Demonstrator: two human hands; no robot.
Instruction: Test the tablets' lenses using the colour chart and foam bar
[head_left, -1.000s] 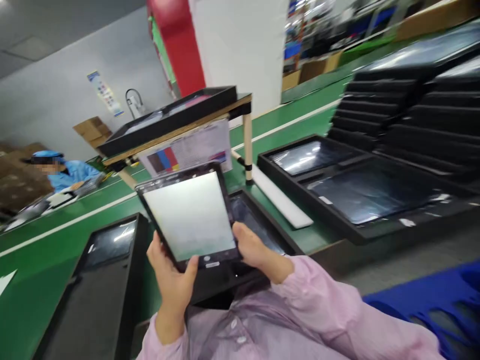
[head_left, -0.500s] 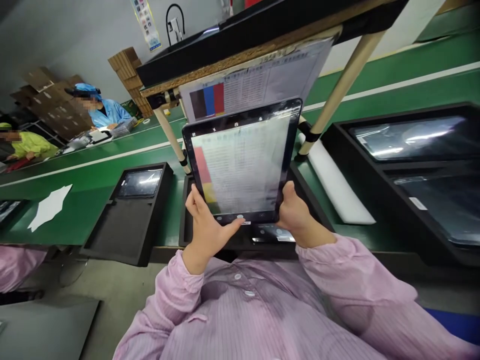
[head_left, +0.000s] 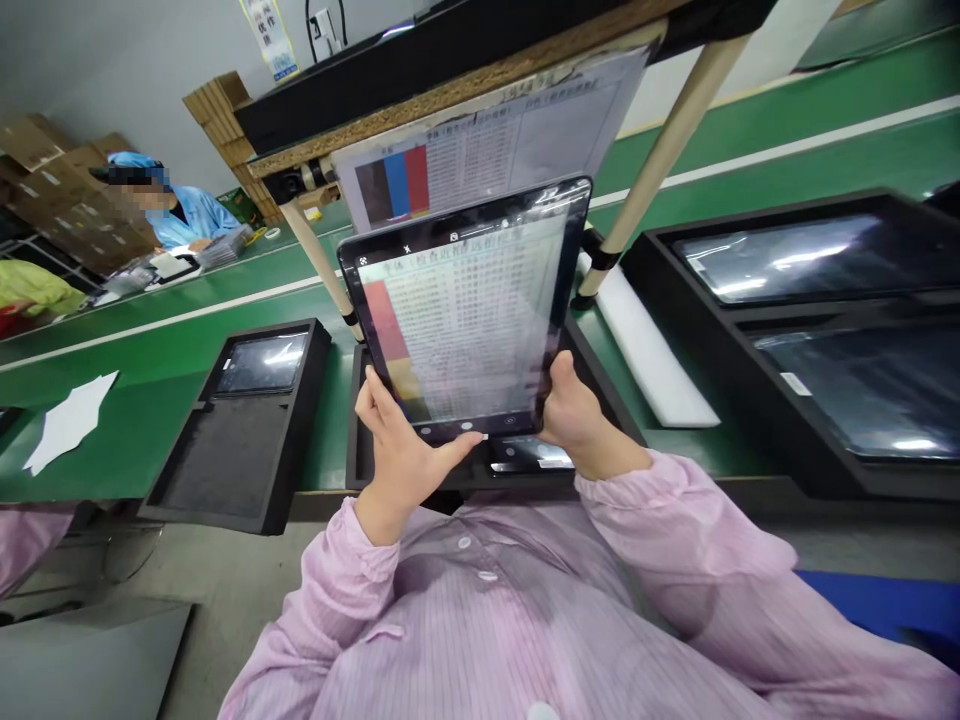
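Observation:
I hold a black tablet [head_left: 465, 310] upright in front of me with both hands. Its lit screen shows a table of small text with a red and a yellow block at its left edge. My left hand [head_left: 397, 455] grips the lower left corner, with the thumb lying across the bottom bezel. My right hand [head_left: 577, 415] clasps the lower right corner. Behind the tablet hangs a printed chart [head_left: 495, 130] with black, blue and red bars, fixed under a raised shelf [head_left: 465, 60]. Beneath the tablet sits a black foam tray [head_left: 360, 440].
Another black tray [head_left: 247, 430] with a small screen lies left on the green bench [head_left: 150, 400]. Larger trays with glossy panels [head_left: 810, 320] lie right, beside a white foam strip [head_left: 645, 345]. White paper [head_left: 67, 420] lies far left. A person in blue [head_left: 172, 210] works behind.
The view swung from the right-hand trays to the chart. The tablet now stands squarer to the chart, and its screen shows the table instead of a blank white glow.

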